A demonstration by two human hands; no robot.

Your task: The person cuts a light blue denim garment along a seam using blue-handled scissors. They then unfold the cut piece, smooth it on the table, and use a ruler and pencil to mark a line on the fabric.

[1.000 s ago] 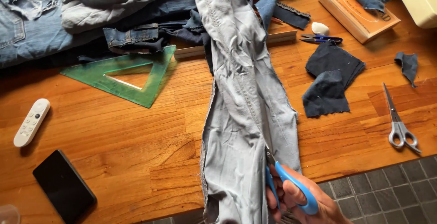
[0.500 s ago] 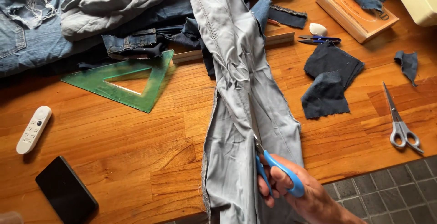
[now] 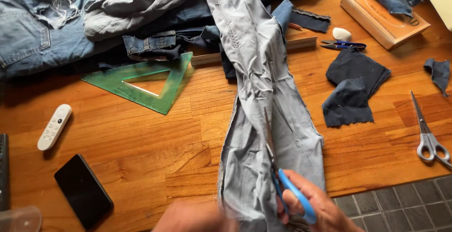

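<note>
A long grey trouser leg (image 3: 263, 100) lies lengthwise on the wooden table (image 3: 155, 142). My right hand (image 3: 320, 208) grips blue-handled scissors (image 3: 282, 180) at the bottom; their blades run up into the middle of the fabric along a lengthwise cut. My left hand (image 3: 193, 218), blurred at the bottom edge, sits at the near end of the grey cloth; its grip is unclear.
Blue jeans (image 3: 52, 29) are piled at the back left. A green set square (image 3: 141, 81), white remote (image 3: 54, 126) and black phone (image 3: 82, 189) lie left. Dark denim squares (image 3: 353, 86), silver scissors (image 3: 428, 133), small snips (image 3: 343, 45) and a book (image 3: 381, 15) lie right.
The scissors have advanced up the grey leg, lengthening the cut. My left hand has come into view at the bottom edge. The view has shifted slightly.
</note>
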